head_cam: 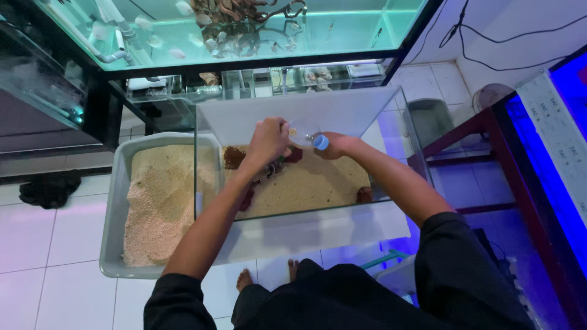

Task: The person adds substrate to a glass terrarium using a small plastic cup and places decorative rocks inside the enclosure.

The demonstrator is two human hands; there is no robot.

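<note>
Nearest the camera are the person's dark-clothed knees and bare toes on the white tiled floor, with both dark sleeves pushed up and the forearms reaching forward over the front wall of a clear glass tank. The tank stands on a pale base and holds a layer of light sand with dark brown patches near its back left corner and a small reddish lump at the right edge. Over the sand, the left hand is curled closed, knuckles up; it seems to grip something small and pale at the fingertips, though what exactly it holds cannot be told. Just beside it, the right hand is wrapped around a small clear bottle with a light blue cap, held tilted on its side with the cap end towards the palm; the two hands meet at the bottle above the middle rear of the tank. A dark piece lies on the sand right below the left wrist. To the left of the tank, touching its side, sits a grey plastic tub filled with coarse beige gravel. Farther left on the floor lies a crumpled black cloth. To the right stands a dark red-framed stand lit blue, with a grey bin behind the tank. Farthest off, a large lit aquarium on a black frame holds pale fish and driftwood.
</note>
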